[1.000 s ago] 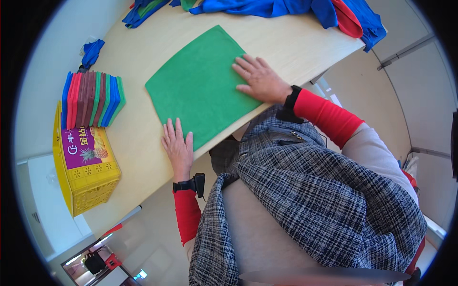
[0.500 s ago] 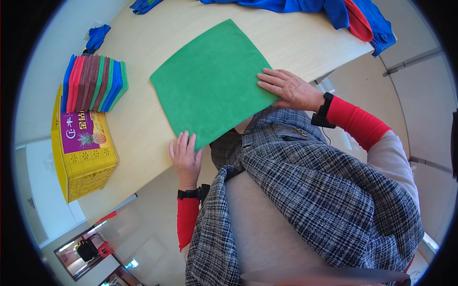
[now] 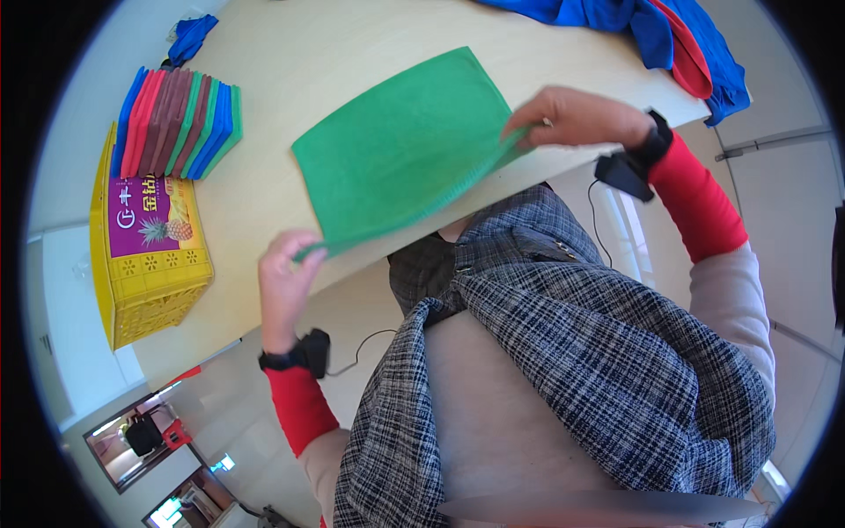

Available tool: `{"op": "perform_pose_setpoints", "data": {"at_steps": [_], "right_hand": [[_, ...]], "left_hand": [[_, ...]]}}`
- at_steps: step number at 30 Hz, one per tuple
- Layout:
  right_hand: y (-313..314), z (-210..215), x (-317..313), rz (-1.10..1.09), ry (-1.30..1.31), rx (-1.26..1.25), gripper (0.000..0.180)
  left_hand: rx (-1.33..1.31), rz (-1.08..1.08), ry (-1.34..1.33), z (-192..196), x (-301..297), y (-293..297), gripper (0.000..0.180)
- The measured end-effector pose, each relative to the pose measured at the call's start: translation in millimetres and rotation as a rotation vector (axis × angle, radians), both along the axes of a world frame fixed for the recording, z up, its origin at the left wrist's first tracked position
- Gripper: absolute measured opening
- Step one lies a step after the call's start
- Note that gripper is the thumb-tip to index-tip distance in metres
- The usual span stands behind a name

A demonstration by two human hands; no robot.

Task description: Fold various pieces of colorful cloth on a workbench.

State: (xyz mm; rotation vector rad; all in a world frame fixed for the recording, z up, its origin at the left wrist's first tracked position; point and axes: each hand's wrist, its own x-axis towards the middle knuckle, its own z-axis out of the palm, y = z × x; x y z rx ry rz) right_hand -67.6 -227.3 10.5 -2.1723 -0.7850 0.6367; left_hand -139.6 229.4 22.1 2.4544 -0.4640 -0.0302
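A green cloth (image 3: 400,145) lies on the pale wooden table in front of me, its near edge lifted and curving up. My left hand (image 3: 289,264) pinches the near left corner between thumb and fingers, just past the table's edge. At the near right corner my right hand (image 3: 585,119) grips the cloth, fingers closed and slightly blurred. The far part of the cloth rests flat on the table.
Folded cloths (image 3: 176,123) in blue, red, brown and green stand in a row on a yellow crate (image 3: 163,295) at the left. Blue cloths (image 3: 607,26) with a red one (image 3: 682,48) hang over the far right corner. A small blue cloth (image 3: 191,40) lies at the far left.
Both hands lay flat on the green cloth before; now they grip its near corners. The near edge has risen and moved away from me. Both hands have spread apart.
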Motion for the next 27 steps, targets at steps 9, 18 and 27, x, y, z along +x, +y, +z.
{"op": "perform_pose_setpoints", "data": {"at_steps": [9,18,27], "right_hand": [[25,-57,137,-0.364,0.041,0.096,0.033],[21,-85,120,-0.698,0.035,0.096,0.045],[34,-92,22,-0.841,-0.259,0.131,0.050]], "left_hand": [[-0.304,0.212,0.247,-70,156,15,0.018],[-0.556,0.308,0.116,-116,155,10,0.047],[-0.196,0.559,0.016,-112,72,-5,0.060]]}}
